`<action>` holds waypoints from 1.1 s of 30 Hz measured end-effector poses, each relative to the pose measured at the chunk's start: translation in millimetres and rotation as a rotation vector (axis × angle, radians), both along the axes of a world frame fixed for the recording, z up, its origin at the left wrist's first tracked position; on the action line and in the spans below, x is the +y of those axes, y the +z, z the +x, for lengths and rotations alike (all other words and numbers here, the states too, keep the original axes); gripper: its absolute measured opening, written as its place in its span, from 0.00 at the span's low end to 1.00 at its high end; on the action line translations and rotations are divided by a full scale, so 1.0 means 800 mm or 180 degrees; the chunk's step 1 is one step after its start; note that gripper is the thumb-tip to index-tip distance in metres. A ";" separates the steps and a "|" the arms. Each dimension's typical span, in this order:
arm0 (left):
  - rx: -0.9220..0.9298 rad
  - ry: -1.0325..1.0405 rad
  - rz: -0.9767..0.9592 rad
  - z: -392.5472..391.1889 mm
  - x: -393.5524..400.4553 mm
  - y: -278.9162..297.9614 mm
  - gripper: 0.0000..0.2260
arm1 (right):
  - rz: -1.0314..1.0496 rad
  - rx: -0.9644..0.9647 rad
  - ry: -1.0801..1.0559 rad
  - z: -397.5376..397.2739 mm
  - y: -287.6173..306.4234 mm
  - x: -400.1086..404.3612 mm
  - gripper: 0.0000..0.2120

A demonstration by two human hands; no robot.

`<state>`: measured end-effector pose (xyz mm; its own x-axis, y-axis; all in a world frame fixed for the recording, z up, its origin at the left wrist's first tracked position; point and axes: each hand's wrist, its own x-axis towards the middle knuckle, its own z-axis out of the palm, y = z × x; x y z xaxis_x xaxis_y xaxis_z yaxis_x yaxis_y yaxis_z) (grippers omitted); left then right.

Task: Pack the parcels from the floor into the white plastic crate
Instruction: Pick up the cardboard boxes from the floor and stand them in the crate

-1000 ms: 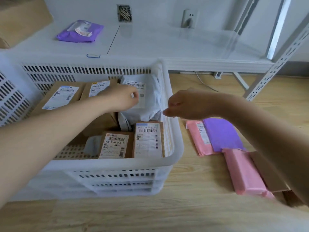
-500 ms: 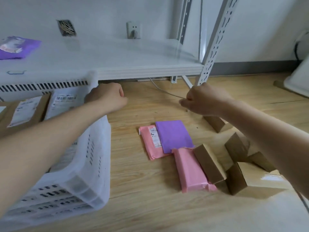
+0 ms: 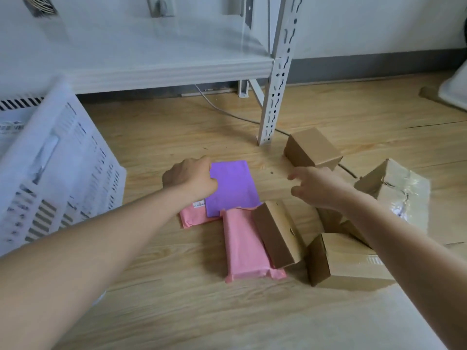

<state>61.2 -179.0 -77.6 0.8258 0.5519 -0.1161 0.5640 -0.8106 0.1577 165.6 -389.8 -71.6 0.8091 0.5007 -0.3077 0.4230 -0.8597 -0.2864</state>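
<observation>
The white crate [image 3: 50,173] sits at the left edge of the floor [image 3: 177,311]. Many parcels are not packed yet: a purple bag [image 3: 232,190], pink bags and brown boxes. The left hand [image 3: 189,180] touches the purple bag; I cannot tell if it grips. The right hand [image 3: 316,188] hovers with loose fingers, holding nothing.

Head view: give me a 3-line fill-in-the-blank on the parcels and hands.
1. The purple mailer lies on top of a ____ mailer.
2. The left hand reaches the ____ mailer's left edge.
3. The white crate stands on the ____ side of the view, while the right hand holds nothing, above the wooden floor.

Missing words: pink; purple; left
</observation>
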 end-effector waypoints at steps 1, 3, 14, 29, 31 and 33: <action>0.0053 -0.0014 -0.0061 0.004 -0.009 -0.013 0.15 | 0.0034 0.0101 -0.0038 0.000 -0.018 -0.007 0.19; 0.0163 -0.0053 -0.0238 0.011 -0.028 -0.040 0.16 | 0.0097 0.0249 -0.0101 -0.003 -0.053 -0.018 0.24; 0.0747 -0.0144 -0.1227 0.031 -0.082 -0.140 0.21 | 0.0130 0.1107 0.0244 -0.038 -0.161 -0.013 0.32; 0.0133 -0.0335 -0.1305 0.021 -0.032 -0.149 0.16 | 0.0834 0.0599 -0.0576 -0.026 -0.162 -0.001 0.37; 0.0061 -0.0352 -0.1288 0.015 -0.021 -0.139 0.16 | 0.1450 0.0664 -0.0799 -0.023 -0.146 -0.001 0.33; 0.0023 -0.0359 -0.1345 0.010 -0.009 -0.127 0.17 | 0.2051 0.0776 -0.0995 -0.020 -0.128 0.002 0.32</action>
